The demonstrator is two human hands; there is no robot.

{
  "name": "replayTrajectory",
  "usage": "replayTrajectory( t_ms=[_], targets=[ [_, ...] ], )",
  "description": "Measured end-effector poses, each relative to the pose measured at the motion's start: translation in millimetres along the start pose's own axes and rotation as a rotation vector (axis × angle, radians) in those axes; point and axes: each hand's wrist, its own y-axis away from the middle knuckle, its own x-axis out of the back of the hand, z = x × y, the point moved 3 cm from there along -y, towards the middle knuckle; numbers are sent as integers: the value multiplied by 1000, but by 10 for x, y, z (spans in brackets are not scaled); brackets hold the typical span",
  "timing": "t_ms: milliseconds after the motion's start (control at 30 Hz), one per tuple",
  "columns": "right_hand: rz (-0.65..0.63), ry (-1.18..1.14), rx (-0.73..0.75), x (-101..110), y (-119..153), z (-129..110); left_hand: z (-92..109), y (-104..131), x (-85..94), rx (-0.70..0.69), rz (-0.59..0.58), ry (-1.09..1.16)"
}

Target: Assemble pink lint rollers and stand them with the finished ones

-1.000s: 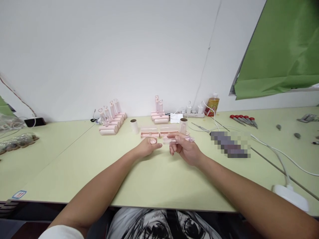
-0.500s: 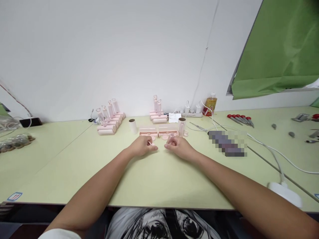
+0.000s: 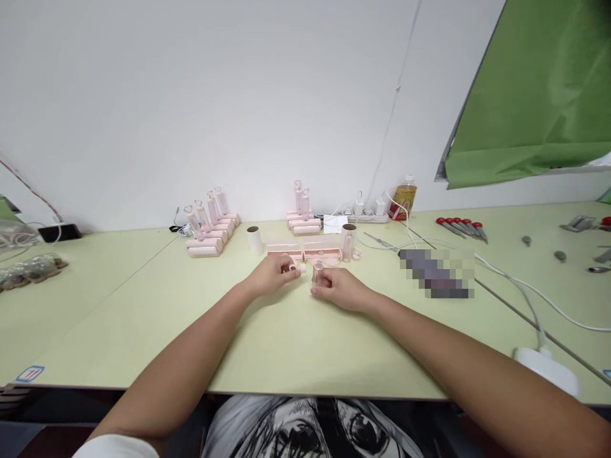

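Note:
Between the fingertips of my left hand (image 3: 274, 275) is a small pink cap (image 3: 301, 269), partly hidden by the fingers. My right hand (image 3: 341, 289) holds a clear pinkish tube (image 3: 317, 273) upright, a little to the right of the cap and apart from it. Just beyond my hands lie two pink trays (image 3: 323, 254) side by side, with clear covers behind them. A flat pink disc (image 3: 331, 261) rests in front of the right tray. Another clear tube (image 3: 348, 247) stands to the right, near a pink ring piece (image 3: 356, 254).
White rolls (image 3: 254, 240) stand left and right of the trays. Pink cylinders (image 3: 204, 247) with upright tubes form groups behind. To the right are a pixelated object (image 3: 434, 273), white cables, a bottle (image 3: 404, 198), red-handled tools (image 3: 459, 227) and a white charger (image 3: 547, 371).
The tube in my right hand has moved slightly left and stands more upright. My left hand has risen a little, and the cap shows more clearly at its fingertips.

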Motion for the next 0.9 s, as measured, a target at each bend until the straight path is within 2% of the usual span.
replayTrajectory(
  t_ms=[67,133,267,500,733,900],
  targets=[
    [-9,21,5,-9,7,-32,50,-8,45,23,112,126],
    [-16,41,9,-20,16,-77,110,-3,67,39,164,245],
    [-27,55,7,-46,34,-156,207,15,59,34,159,381],
    [-52,78,28,-90,62,-200,263,18,16,-5,130,559],
    [-97,107,46,-137,67,-268,381,70,-33,-69,66,395],
    [-97,68,56,-151,73,-287,452,97,-38,-90,-43,218]
  ],
)
